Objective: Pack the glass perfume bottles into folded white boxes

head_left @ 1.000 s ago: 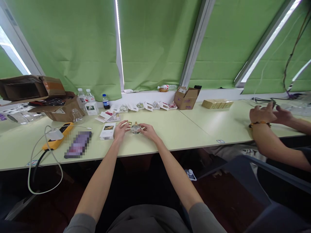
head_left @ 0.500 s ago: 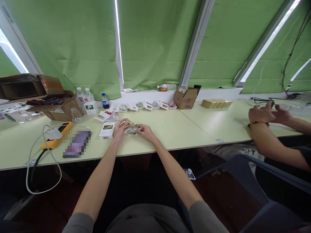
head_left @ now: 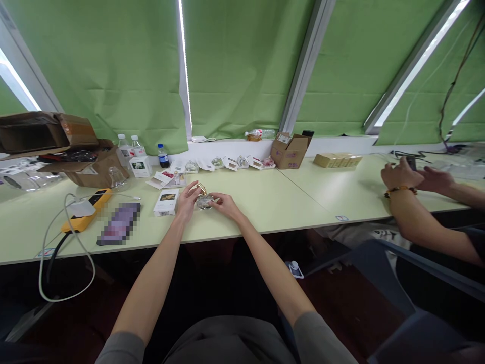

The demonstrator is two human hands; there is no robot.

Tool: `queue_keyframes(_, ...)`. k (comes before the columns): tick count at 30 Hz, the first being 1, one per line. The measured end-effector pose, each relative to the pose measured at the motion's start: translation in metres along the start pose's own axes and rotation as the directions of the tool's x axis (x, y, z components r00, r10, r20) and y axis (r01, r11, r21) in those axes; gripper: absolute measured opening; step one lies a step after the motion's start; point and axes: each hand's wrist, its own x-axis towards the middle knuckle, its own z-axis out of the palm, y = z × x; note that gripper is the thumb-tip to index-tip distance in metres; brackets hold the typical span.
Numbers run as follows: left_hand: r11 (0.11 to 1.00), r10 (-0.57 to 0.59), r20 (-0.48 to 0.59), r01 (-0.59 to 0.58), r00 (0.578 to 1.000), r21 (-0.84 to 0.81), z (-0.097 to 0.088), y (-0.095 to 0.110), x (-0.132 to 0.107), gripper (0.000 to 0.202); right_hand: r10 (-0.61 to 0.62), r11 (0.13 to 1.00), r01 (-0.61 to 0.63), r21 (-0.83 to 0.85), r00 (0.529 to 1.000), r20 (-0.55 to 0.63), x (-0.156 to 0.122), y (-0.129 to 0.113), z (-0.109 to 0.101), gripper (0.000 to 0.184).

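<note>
Right of the white box (head_left: 165, 202), our left hand (head_left: 186, 201) pinches the gold cap (head_left: 202, 189), our right hand (head_left: 227, 206) grips the glass bottle (head_left: 204, 202).

The bottle (head_left: 205, 202) is clear, glossy, glass-like; its cap (head_left: 202, 188), shiny and metallic. The box (head_left: 165, 202) is smooth white card, the carton (head_left: 290, 154) matt brown cardboard. The tabletop (head_left: 273, 202) looks smooth and laminated; the blind (head_left: 235, 60) is matt, creased cloth.

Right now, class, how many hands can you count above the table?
4: the left hand at the gold cap, the right hand at the glass bottle, and a co-worker's nearer hand and farther hand, both far right.
</note>
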Motion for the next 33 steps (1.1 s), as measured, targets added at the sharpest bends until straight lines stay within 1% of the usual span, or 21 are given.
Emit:
queue_keyframes(5,0.999,0.020,-0.033,-0.019,0.999,0.030,0.0007,-0.0041,0.0025,0.046,-0.001,1.000,0.001,-0.021,1.000,0.001,0.0004,-0.0019,0.0000,0.041)
queue_keyframes(9,0.998,0.025,-0.008,-0.025,1.000,0.064,0.0006,-0.0057,0.0024,0.043,0.010,1.000,-0.011,-0.029,1.000,-0.003,0.0001,-0.0045,-0.0004,0.040)
queue_keyframes(15,0.996,0.014,0.021,-0.016,1.000,0.089,0.0022,-0.0042,-0.0008,0.044,0.006,1.000,-0.006,-0.026,1.000,0.001,-0.0009,-0.0043,-0.0007,0.040)
queue_keyframes(22,0.995,0.015,0.017,-0.017,1.000,0.102,0.0046,-0.0023,-0.0025,0.043,-0.001,1.000,0.001,-0.023,1.000,-0.001,-0.0002,-0.0013,0.0000,0.043)
queue_keyframes(27,0.994,0.003,0.038,-0.007,0.999,0.107,0.0045,-0.0013,-0.0029,0.043,0.012,1.000,-0.012,-0.028,1.000,0.002,0.0000,-0.0009,0.0004,0.043)
queue_keyframes(33,0.996,-0.016,0.034,0.013,0.999,0.084,0.0031,-0.0021,-0.0020,0.043,0.011,1.000,-0.011,-0.025,1.000,-0.003,-0.0004,-0.0011,0.0003,0.045)
